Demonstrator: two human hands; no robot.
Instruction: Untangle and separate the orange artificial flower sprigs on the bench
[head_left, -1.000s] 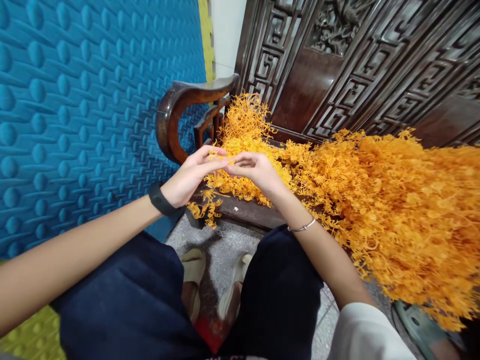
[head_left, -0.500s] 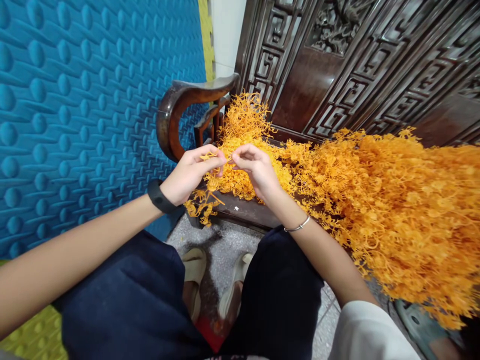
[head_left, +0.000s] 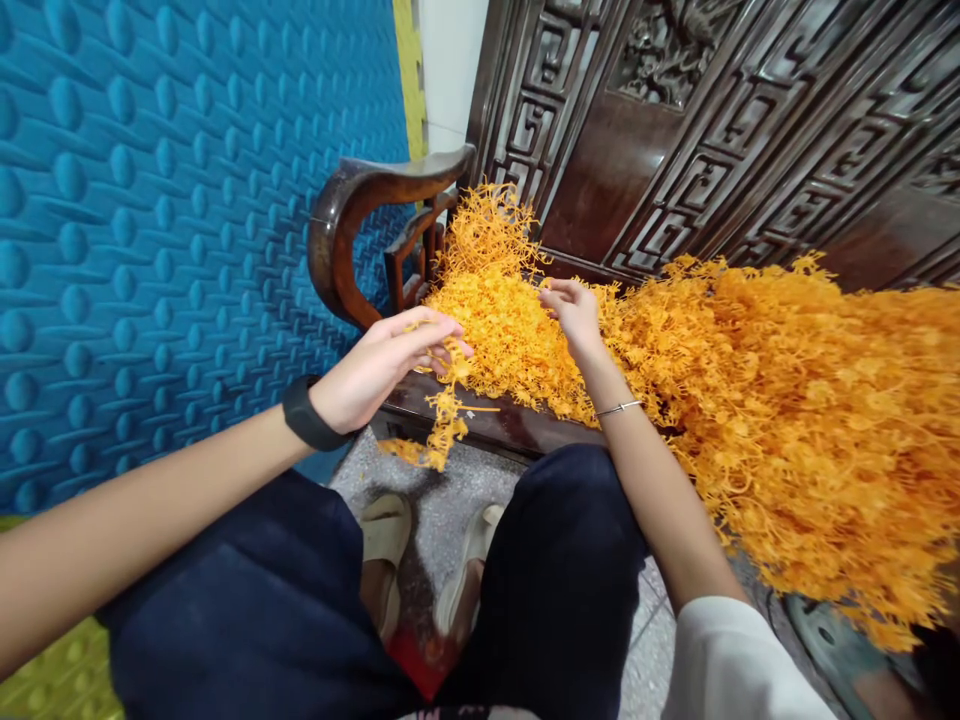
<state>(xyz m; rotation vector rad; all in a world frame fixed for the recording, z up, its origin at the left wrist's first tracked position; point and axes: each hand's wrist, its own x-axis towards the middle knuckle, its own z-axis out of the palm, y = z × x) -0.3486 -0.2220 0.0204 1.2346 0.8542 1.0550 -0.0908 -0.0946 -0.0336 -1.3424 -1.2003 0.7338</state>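
Observation:
A big heap of orange plastic sprigs (head_left: 765, 400) covers the seat of a dark carved wooden bench (head_left: 480, 425). My left hand (head_left: 382, 365), with a black band at the wrist, is closed on a cluster of orange sprigs (head_left: 444, 420) that hangs down over the bench's front edge. Farther back, my right hand (head_left: 574, 312), a thin bangle on its wrist, rests on the heap with its fingers curled into the sprigs. I cannot see whether it has hold of any.
The bench's curved armrest (head_left: 352, 215) rises just left of my left hand. A blue padded wall (head_left: 150, 200) stands at the left and the carved backrest (head_left: 675, 130) behind. My knees in dark trousers and sandalled feet (head_left: 427, 570) are below on grey floor.
My hands, pinched together over one sprig, have parted. The right hand moved back and to the right onto the heap. The left dropped slightly, keeping the hanging cluster.

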